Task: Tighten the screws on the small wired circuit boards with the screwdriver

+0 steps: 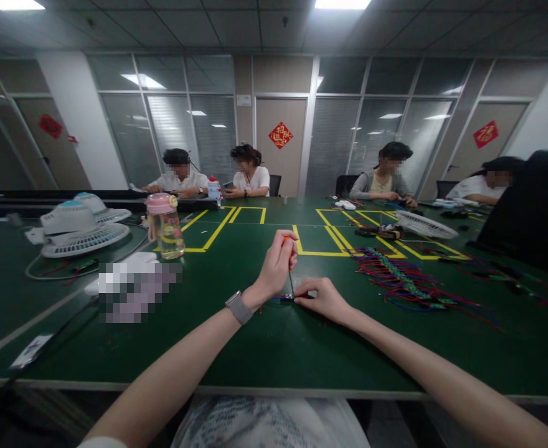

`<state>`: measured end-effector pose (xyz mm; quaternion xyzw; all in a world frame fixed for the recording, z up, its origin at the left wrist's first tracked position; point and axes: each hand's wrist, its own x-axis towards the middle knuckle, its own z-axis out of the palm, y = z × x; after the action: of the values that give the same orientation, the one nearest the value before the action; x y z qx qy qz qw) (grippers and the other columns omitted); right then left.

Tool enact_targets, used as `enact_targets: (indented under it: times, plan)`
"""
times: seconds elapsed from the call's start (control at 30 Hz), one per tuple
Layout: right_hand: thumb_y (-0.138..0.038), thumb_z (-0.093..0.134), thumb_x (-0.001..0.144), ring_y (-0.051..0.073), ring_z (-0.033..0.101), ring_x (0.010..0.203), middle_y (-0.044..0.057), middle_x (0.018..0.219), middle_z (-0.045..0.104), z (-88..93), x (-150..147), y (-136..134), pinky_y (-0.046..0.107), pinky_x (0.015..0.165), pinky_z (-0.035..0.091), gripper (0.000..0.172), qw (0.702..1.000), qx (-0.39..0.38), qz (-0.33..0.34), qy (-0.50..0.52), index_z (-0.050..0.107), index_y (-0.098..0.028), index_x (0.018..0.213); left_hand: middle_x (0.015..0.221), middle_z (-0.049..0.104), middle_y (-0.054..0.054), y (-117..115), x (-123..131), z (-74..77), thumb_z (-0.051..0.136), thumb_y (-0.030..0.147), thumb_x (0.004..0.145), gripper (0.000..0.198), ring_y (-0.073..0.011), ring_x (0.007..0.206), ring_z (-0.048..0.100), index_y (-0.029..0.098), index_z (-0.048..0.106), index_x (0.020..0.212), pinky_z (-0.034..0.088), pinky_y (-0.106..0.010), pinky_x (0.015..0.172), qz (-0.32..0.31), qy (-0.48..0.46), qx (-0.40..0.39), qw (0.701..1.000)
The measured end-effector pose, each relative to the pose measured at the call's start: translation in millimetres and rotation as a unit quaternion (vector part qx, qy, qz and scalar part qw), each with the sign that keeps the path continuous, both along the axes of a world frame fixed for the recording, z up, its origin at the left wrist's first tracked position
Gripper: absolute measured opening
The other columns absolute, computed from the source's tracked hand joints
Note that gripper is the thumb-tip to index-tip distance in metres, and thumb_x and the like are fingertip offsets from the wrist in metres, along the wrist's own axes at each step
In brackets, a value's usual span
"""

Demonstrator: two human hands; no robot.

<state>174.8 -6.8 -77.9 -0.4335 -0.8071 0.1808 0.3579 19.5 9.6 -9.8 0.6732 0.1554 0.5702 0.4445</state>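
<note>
My left hand (274, 264) is closed round a small screwdriver (289, 261) with an orange handle, held upright, its tip down on a small wired part (286, 298) on the green table (274, 348). A grey watch sits on that wrist. My right hand (323, 297) lies on the table just right of the part, fingers pinched on its edge and holding it down. The part itself is mostly hidden by my fingers; short red and blue wires show at its left.
A pile of red, blue and green wired parts (407, 283) lies to the right. A pink-capped water bottle (165, 225) and white fans (85, 230) stand at the left, another fan (426, 225) at the right. Several people sit along the far side. Yellow tape marks boxes on the table.
</note>
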Motion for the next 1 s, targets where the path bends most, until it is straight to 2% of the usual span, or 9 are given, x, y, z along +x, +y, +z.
enact_targets:
  times: [0.73, 0.83, 0.93, 1.0]
  plan:
    - [-0.018, 0.069, 0.07, 0.017, 0.064, 0.069, 0.006, 0.077, 0.072, 2.5, -1.2, -0.8, 0.028, 0.068, 0.051, 0.009, 0.999, -0.027, -0.006, 0.02, 0.074, -0.016, 0.077, 0.072, 0.042, 0.004, 0.3, 0.6, -4.8, 0.037, 0.036, 0.094, 0.017, -0.0053, 0.053, 0.042, 0.021, 0.044, 0.096, 0.035, -0.017, 0.048, -0.004, 0.026, 0.005, 1.0]
    - [-0.018, 0.069, 0.07, 0.016, 0.063, 0.069, 0.005, 0.077, 0.071, 0.5, -1.1, 0.1, 0.028, 0.068, 0.051, 0.009, 0.999, -0.029, -0.004, 0.027, 0.073, -0.015, 0.077, 0.074, 0.046, 0.002, -1.3, 0.4, -2.8, 0.037, 0.036, 0.094, 0.02, -0.0061, 0.056, 0.046, 0.02, 0.047, 0.101, 0.039, -0.017, 0.051, -0.006, 0.05, 0.015, 0.999]
    - [-0.017, 0.068, 0.07, 0.015, 0.061, 0.066, 0.004, 0.075, 0.069, -4.5, -0.9, 1.6, 0.026, 0.065, 0.049, 0.01, 0.999, -0.032, -0.008, 0.033, 0.072, -0.015, 0.078, 0.087, 0.054, -0.002, -0.4, -0.5, 0.9, 0.037, 0.034, 0.094, 0.026, -0.0085, 0.068, 0.055, 0.019, 0.05, 0.11, 0.048, -0.02, 0.06, -0.012, 0.071, 0.03, 0.997]
    - [-0.017, 0.068, 0.07, 0.014, 0.059, 0.065, 0.003, 0.074, 0.068, -7.9, -0.9, 2.5, 0.025, 0.063, 0.048, 0.012, 0.999, -0.033, -0.01, 0.037, 0.072, -0.014, 0.081, 0.091, 0.057, -0.004, 1.5, -2.2, 3.2, 0.041, 0.034, 0.092, 0.027, -0.0098, 0.07, 0.059, 0.018, 0.052, 0.112, 0.051, -0.023, 0.063, 0.004, 0.089, 0.041, 0.995]
